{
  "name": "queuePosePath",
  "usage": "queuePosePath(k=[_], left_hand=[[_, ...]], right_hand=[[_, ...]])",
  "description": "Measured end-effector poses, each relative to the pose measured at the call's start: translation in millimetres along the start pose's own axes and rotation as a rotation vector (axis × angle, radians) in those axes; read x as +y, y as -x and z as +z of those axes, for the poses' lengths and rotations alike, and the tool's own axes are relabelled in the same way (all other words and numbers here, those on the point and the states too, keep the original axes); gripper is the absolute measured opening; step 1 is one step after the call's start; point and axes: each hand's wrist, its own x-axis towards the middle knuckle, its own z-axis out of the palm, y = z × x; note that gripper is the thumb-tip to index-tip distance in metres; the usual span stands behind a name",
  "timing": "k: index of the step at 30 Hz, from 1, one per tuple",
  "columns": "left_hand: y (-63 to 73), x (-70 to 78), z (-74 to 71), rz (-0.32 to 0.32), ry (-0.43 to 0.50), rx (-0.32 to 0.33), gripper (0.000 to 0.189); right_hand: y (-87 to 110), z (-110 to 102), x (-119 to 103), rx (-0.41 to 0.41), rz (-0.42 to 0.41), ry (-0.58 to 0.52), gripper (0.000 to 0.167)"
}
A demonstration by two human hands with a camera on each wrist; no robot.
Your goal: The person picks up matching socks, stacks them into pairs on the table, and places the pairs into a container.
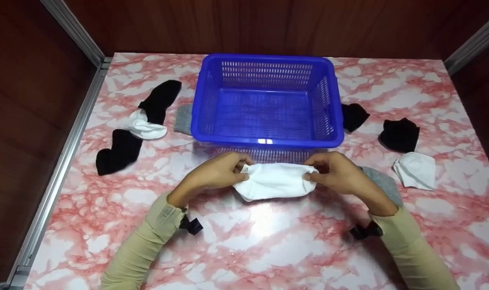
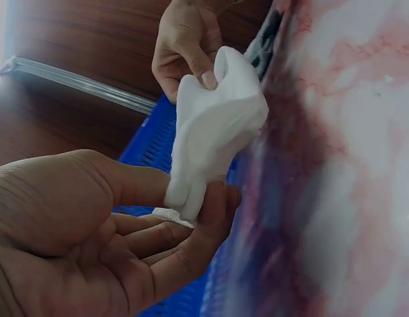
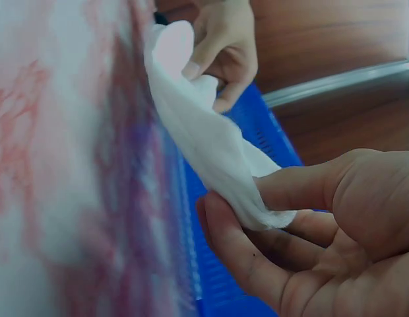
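Observation:
A white sock [image 1: 278, 182] is held up between both hands, just in front of the blue basket [image 1: 268, 141]. My left hand [image 1: 220, 171] pinches its left end between thumb and fingers. At the other end, my right hand [image 1: 337, 173] has the cloth pinched the same way. Seen from the left wrist, the white sock [image 2: 214, 122] looks folded over, with layers between the thumb and fingers of the left hand [image 2: 112, 231]. From the right wrist, the white sock [image 3: 198, 132] stretches away from the right hand [image 3: 316, 231] in a loose fold.
Left of the basket lie a black sock [image 1: 161, 98], a white one [image 1: 143, 127], another black one [image 1: 119, 151] and a grey piece [image 1: 183, 119]. To its right are black socks [image 1: 399, 135], a white sock [image 1: 415, 171] and a grey one [image 1: 383, 183] partly behind the right wrist.

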Motion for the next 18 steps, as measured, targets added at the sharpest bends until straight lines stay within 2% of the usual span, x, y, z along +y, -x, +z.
queuePosePath(k=[6, 12, 18], left_hand=[[9.8, 9.9, -14.4, 0.086, 0.012, -0.061, 0.040], [13.3, 21.6, -35.6, 0.144, -0.024, -0.027, 0.037], [9.4, 33.0, -61.5, 0.211, -0.091, -0.033, 0.037]], right_hand=[[3.1, -11.1, -14.9, -0.032, -0.071, -0.003, 0.015], [-1.7, -22.8, -29.8, -0.003, -0.084, -0.027, 0.018], [-12.3, -35.2, -38.9, 0.005, -0.127, -0.036, 0.015]])
